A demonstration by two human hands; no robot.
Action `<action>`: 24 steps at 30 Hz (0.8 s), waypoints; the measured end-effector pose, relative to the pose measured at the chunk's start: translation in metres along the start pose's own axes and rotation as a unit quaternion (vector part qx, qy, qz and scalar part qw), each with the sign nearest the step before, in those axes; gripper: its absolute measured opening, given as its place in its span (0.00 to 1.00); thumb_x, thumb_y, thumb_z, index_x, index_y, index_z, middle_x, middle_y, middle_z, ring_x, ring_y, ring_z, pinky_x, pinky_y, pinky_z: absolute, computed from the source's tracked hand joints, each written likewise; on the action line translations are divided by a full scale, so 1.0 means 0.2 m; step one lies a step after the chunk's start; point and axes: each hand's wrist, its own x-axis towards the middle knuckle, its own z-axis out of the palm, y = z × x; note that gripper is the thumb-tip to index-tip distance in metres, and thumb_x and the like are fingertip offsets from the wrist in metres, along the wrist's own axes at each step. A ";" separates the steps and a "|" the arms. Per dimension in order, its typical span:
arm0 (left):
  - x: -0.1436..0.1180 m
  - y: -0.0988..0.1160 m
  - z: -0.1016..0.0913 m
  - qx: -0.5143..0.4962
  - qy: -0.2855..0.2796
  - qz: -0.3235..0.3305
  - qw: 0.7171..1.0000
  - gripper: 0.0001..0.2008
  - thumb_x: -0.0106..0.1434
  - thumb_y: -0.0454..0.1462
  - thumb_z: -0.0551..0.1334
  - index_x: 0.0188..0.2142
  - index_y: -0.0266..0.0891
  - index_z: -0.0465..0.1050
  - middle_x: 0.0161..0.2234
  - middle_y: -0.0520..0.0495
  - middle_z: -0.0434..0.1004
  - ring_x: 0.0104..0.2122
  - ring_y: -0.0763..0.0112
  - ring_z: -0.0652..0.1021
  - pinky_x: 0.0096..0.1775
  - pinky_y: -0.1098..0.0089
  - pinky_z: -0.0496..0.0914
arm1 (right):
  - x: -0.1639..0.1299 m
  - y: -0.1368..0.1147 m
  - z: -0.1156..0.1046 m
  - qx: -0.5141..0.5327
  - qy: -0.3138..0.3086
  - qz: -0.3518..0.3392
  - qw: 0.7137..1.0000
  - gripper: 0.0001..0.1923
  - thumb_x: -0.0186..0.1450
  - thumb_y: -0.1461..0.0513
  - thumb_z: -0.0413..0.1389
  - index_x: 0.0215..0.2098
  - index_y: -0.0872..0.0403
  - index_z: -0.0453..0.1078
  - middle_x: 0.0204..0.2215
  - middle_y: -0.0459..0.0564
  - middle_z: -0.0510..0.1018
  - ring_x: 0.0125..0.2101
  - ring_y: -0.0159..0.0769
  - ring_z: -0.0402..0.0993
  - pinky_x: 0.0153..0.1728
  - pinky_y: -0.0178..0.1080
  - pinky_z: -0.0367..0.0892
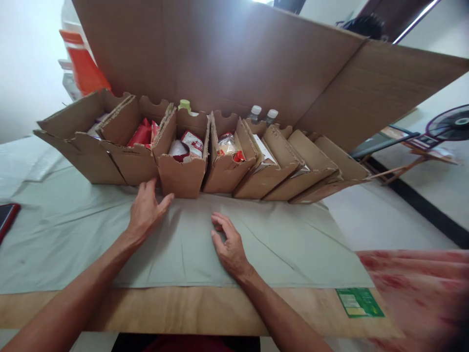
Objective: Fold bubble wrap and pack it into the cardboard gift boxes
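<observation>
Lining the far side of the desk [176, 310] in the head view, brown cardboard bins [184, 178] show ragged, notched rims; the left hand [144, 210] spreads beside them, contact unclear, the right hand [231, 249] curls slackly, thumb parted; the bins' lower contents are hidden, bottles [271, 116] behind partly so

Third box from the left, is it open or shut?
Open: the box has no lid across its top, and packets show inside.

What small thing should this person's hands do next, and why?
Perhaps the left hand should steady the third cardboard box from the left: that hand is close beside the box's lower left corner, while the right hand looks empty and sits farther off.
</observation>
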 end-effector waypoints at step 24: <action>-0.56 -0.19 -0.15 -0.078 -0.182 0.213 0.957 0.16 0.67 0.37 0.63 0.54 0.46 0.79 0.55 0.42 0.84 0.60 0.54 0.79 0.58 0.52 0.77 | 0.12 -0.19 -0.02 -0.027 -0.051 -0.057 0.997 0.12 0.72 0.64 0.54 0.49 0.51 0.77 0.45 0.52 0.86 0.44 0.38 0.83 0.48 0.42 0.78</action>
